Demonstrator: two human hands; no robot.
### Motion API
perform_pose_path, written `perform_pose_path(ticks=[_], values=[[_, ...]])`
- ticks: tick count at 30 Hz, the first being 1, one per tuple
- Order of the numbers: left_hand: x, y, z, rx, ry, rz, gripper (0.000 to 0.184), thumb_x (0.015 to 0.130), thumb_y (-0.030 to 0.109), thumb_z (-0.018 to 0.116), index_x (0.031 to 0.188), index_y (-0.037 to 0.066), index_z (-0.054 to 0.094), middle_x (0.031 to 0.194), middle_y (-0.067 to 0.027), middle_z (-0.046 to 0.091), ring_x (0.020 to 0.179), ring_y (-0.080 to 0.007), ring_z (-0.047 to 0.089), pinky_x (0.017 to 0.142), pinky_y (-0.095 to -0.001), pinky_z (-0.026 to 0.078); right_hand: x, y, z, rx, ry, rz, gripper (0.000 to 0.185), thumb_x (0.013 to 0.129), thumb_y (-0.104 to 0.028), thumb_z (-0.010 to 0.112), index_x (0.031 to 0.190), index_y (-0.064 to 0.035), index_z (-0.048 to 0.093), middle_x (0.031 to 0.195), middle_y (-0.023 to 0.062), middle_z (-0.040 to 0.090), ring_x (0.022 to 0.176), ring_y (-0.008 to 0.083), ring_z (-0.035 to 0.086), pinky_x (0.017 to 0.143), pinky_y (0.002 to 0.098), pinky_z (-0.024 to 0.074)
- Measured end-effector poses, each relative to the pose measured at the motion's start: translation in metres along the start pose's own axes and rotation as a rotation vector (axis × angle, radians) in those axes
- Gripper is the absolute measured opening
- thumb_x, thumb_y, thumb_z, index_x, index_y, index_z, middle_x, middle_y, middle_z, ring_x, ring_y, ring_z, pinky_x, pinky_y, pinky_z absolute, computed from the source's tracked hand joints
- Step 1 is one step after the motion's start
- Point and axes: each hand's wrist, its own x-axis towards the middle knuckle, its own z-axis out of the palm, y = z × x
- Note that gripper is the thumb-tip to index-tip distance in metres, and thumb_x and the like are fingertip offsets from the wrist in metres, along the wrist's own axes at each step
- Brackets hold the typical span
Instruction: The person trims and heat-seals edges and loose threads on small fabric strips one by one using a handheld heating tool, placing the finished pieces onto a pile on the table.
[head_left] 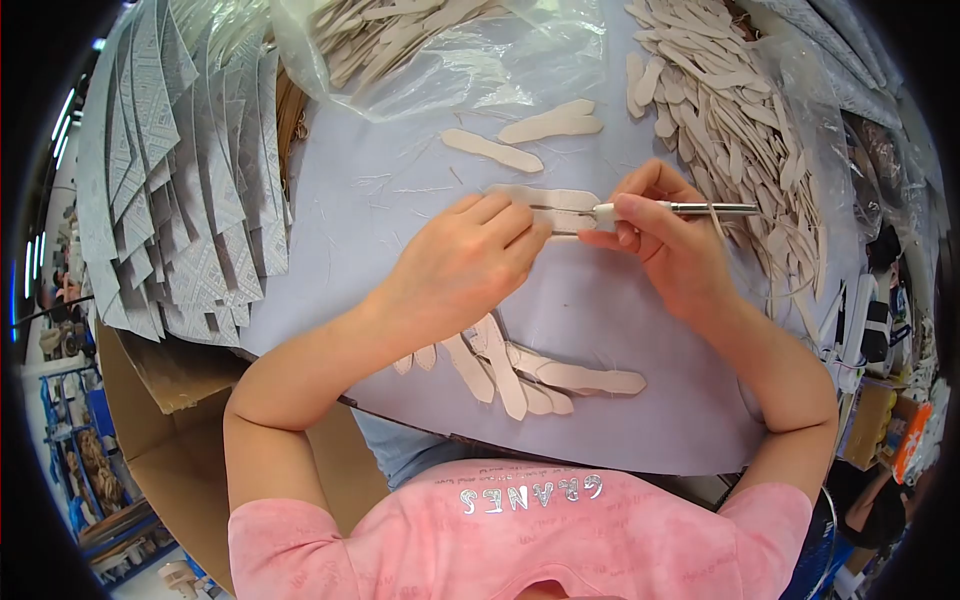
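Note:
Two beige strips (545, 194) shaped like insole or strap pieces lie close together at the middle of the table. Over their left ends, my left hand (465, 260) is closed, its fingertips pressing on a strip and partly hidden behind the knuckles. My right hand (670, 235) grips a pen (715, 209) with a silver barrel and a white front part. Its thin tip points left and sits at the strips; whether it touches cannot be told. Just beyond lie loose beige pieces (492, 150). Nearer my body, several more pieces (500, 370) overlap under my left forearm.
A big heap of beige pieces (735, 100) spreads along the right side. At the back, more lie under clear plastic (470, 75). Grey patterned sheets (200, 190) hang in layers on the left. A cardboard box (180, 440) stands below the table's left edge.

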Motion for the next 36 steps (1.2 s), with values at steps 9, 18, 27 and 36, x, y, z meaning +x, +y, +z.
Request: perform_pose_path(ticks=[9,18,27,36], values=[[0.006,-0.003,0.008,-0.406,0.079,-0.169,0.013,0.080,0.000,0.072,0.091,0.005,0.069,0.086,-0.0041,0.060,0.072,-0.0176,0.060,0.063,-0.0294,0.049,-0.005,-0.001,-0.001,-0.118,-0.061,-0.028,0.015,0.090,-0.010,0.068,0.086,-0.0028,0.056,0.077,0.0017,0.060,0.070,0.0075,0.058,0.077,0.0298,0.0580],[0.010,-0.014,-0.008,-0.745,-0.156,-0.479,0.005,0.086,0.002,0.070,0.089,0.001,0.066,0.088,-0.0043,0.061,0.070,-0.0137,0.060,0.062,-0.0270,0.047,-0.007,0.009,0.011,-0.546,-0.058,0.013,0.015,0.088,-0.008,0.072,0.087,-0.0041,0.058,0.077,0.0005,0.060,0.070,0.0054,0.051,0.060,0.0203,0.0395],[0.010,-0.012,-0.003,-0.738,-0.138,-0.449,0.006,0.087,0.003,0.069,0.090,0.000,0.064,0.089,-0.0038,0.061,0.069,-0.0119,0.057,0.062,-0.0265,0.046,-0.007,0.015,0.008,-0.684,-0.072,-0.053,0.016,0.087,-0.007,0.073,0.086,-0.0040,0.058,0.075,-0.0015,0.057,0.070,0.0044,0.048,0.059,0.0215,0.0371],[0.009,-0.012,-0.002,-0.721,-0.112,-0.431,0.006,0.088,0.002,0.069,0.092,0.001,0.064,0.087,-0.0043,0.060,0.068,-0.0119,0.057,0.062,-0.0257,0.046,-0.009,0.014,0.009,-0.789,-0.073,-0.112,0.016,0.088,-0.008,0.073,0.086,-0.0039,0.057,0.075,-0.0017,0.058,0.070,0.0047,0.049,0.059,0.0215,0.0363]])
